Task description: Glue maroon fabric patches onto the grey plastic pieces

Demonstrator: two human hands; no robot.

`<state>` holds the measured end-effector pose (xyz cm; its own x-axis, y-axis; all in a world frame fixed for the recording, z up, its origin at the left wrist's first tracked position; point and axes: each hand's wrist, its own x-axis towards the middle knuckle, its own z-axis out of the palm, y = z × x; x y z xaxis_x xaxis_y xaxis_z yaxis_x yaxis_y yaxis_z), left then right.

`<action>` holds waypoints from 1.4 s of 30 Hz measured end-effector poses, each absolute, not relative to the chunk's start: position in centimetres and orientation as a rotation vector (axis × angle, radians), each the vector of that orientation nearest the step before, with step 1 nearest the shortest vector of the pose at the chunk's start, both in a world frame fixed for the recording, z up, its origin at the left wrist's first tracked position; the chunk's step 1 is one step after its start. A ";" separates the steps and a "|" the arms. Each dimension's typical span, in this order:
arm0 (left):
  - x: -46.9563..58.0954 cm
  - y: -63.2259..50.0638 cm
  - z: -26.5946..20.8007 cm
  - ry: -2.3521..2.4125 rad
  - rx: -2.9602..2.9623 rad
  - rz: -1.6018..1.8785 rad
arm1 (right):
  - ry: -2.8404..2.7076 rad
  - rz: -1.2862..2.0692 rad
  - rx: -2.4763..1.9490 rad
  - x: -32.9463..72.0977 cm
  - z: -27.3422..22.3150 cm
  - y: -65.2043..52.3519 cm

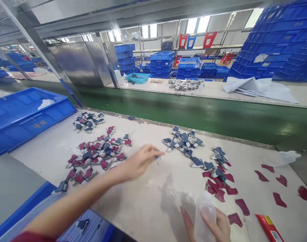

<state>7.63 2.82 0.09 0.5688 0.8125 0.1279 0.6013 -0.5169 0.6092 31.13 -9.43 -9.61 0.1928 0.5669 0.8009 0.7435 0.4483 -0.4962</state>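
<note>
Wrapped the right hand point(220, 225) around a bottle point(201, 227), presumably for steadiness; half-curled the left hand point(142, 160), too blurred to tell any pinch, between heaped parts point(185, 138), likely set for easy reach.

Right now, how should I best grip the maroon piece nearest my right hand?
Probably pinch the maroon piece by opposite edges, coming down from its right: it lies flat, and your right hand, holding a translucent bottle, crowds its left.
</note>
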 end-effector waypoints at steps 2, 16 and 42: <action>9.0 -2.2 -1.8 1.169 2.205 0.637 | -1.413 -0.181 -1.160 31.4 -9.6 -9.9; 13.8 -7.6 -7.8 1.511 2.038 0.948 | -1.206 0.135 -1.310 32.1 -8.8 -12.8; 14.1 -8.1 -7.5 1.448 1.992 0.713 | -1.086 0.267 -1.500 30.7 -7.5 -13.2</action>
<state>14.15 -8.08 -7.47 0.2719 0.9582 0.0885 0.6543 -0.2515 0.7132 30.67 -13.17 -7.48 0.5371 0.7393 0.4061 0.4663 0.1409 -0.8733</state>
